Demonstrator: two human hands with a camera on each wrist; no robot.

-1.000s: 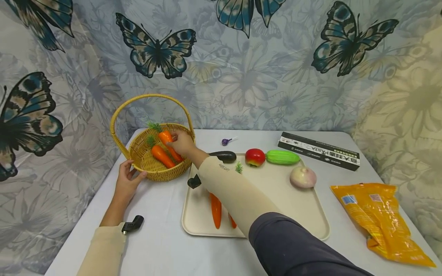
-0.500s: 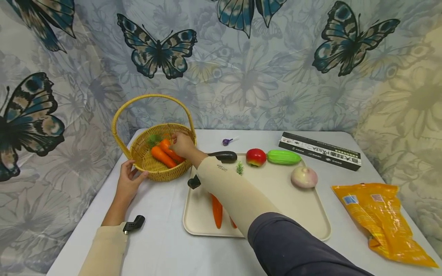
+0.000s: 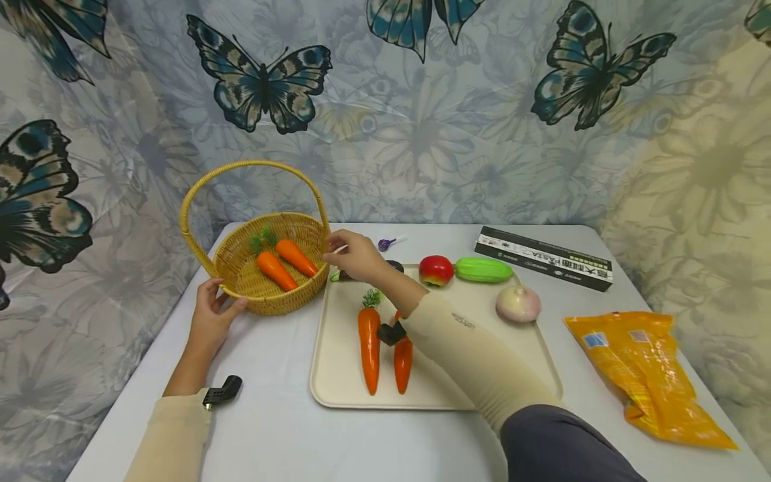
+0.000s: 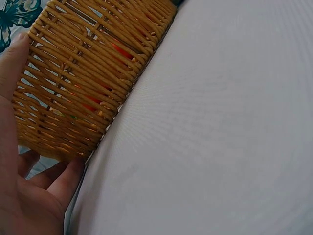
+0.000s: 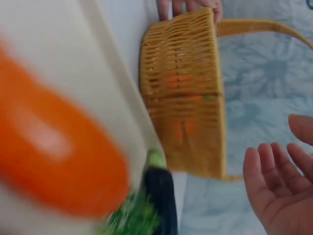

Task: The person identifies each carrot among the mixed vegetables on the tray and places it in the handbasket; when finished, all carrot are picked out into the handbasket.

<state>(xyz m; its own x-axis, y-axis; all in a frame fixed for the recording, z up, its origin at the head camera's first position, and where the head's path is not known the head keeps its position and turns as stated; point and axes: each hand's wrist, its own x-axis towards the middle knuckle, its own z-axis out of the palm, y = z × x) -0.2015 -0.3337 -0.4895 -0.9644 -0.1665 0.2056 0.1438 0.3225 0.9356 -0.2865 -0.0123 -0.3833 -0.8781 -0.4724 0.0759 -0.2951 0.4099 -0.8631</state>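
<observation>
My left hand [image 3: 212, 318] holds the near left side of the wicker basket [image 3: 283, 306], thumb at its rim and fingers against its wall in the left wrist view. Inside lie two carrots, the left one [image 3: 276, 270] and the right one [image 3: 297, 258], side by side with green tops toward the back. Just outside the basket's right rim hovers my right hand [image 3: 358, 256], fingers loosely bent and holding nothing. It partly hides a dark eggplant [image 5: 164, 196]. Two more carrots lie on the cream tray [image 3: 470, 361]: one in full view [image 3: 369, 351], the other [image 3: 403, 365] partly behind my wrist.
Along the tray's far edge sit a red fruit [image 3: 436, 270] and a green cucumber-like vegetable [image 3: 484, 270]. An onion [image 3: 519, 304] is at the right. Beyond are a black pasta box [image 3: 545, 258], an orange bag [image 3: 653, 375] and a small purple object [image 3: 385, 245].
My right hand has let go of a carrot in the basket and drawn out to the right over the rim. The tray's carrots have come into fuller view. My left hand stays on the basket.
</observation>
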